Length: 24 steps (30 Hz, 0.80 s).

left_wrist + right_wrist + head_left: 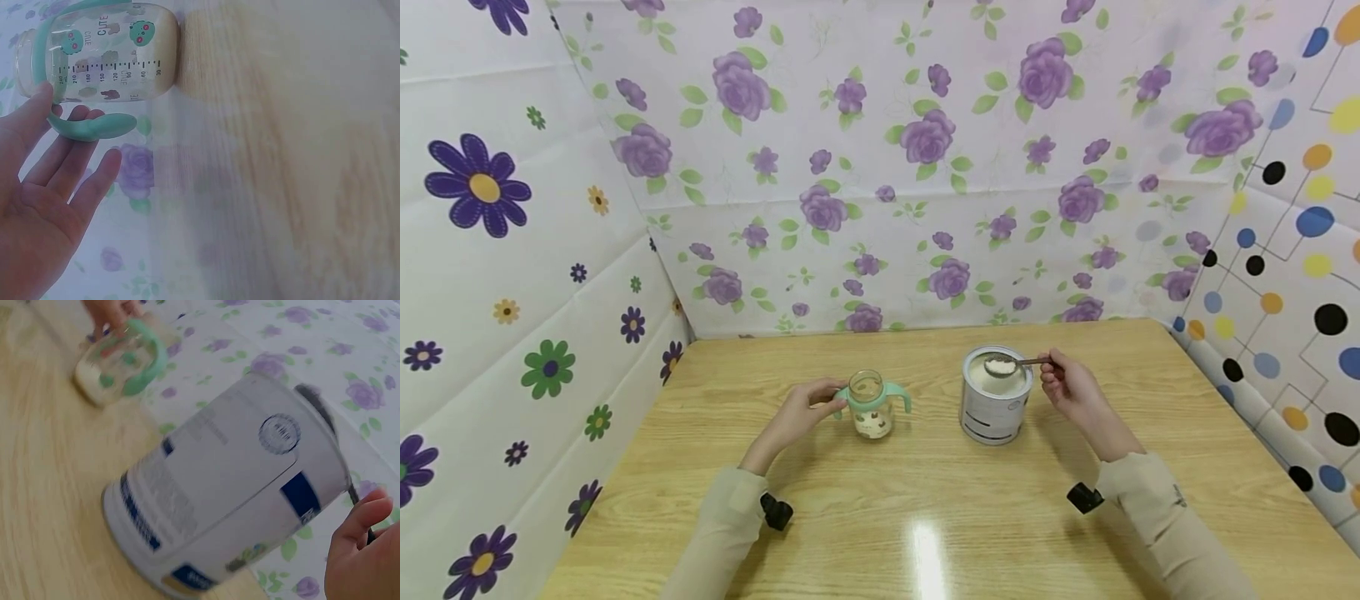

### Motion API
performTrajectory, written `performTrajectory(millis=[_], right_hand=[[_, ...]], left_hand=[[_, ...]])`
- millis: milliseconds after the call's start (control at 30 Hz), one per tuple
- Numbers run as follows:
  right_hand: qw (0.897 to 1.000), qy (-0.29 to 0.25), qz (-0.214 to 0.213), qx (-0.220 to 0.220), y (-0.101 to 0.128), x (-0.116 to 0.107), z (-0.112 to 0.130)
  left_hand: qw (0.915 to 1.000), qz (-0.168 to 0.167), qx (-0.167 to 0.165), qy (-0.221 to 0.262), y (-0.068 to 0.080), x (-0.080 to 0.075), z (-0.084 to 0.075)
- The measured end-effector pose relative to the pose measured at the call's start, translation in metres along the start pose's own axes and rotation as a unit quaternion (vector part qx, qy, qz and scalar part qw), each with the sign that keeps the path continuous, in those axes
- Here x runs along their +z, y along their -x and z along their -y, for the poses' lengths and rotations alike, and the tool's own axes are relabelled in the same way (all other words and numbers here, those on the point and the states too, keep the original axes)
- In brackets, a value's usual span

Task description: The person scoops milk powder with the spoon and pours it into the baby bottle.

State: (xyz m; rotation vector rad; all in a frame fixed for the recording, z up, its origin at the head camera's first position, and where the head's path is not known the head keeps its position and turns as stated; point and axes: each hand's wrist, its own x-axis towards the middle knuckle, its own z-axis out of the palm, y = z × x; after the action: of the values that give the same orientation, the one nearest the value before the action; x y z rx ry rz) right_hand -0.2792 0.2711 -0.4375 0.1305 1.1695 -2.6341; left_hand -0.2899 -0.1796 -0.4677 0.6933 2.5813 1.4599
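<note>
A clear baby bottle [873,425] with a mint-green two-handled collar stands uncapped on the table, pale powder at its bottom in the left wrist view. My left hand [801,410] holds its left handle [94,128], thumb on the collar and fingers behind the handle. To the right is an open white milk powder can [988,414], filled with cream-coloured powder. With curled fingers, my right hand [1075,395] grips the dark handle of a spoon [1035,361]. The spoon's bowl lies level over the can's opening, carrying a heap of powder [1000,367].
The wooden table [865,517] runs back to a wall covering with purple roses [820,208]. Patterned sheets also hang at the left and right sides. A small black camera [777,511] sits at the left wrist, and another black camera [1084,497] at the right.
</note>
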Motion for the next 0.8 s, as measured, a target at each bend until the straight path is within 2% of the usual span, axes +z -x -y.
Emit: performTrajectory(millis=[500, 800], right_hand=[[0.993, 0.073, -0.053, -0.077, 0.0023, 0.0037, -0.0022], [0.995, 0.037, -0.048, -0.078, 0.0045, 0.0021, -0.0005]], left_hand=[[0.9999, 0.001, -0.012, -0.001, 0.0021, 0.0014, -0.0005], [1.0, -0.002, -0.003, -0.006, 0.0022, 0.0017, -0.0021]])
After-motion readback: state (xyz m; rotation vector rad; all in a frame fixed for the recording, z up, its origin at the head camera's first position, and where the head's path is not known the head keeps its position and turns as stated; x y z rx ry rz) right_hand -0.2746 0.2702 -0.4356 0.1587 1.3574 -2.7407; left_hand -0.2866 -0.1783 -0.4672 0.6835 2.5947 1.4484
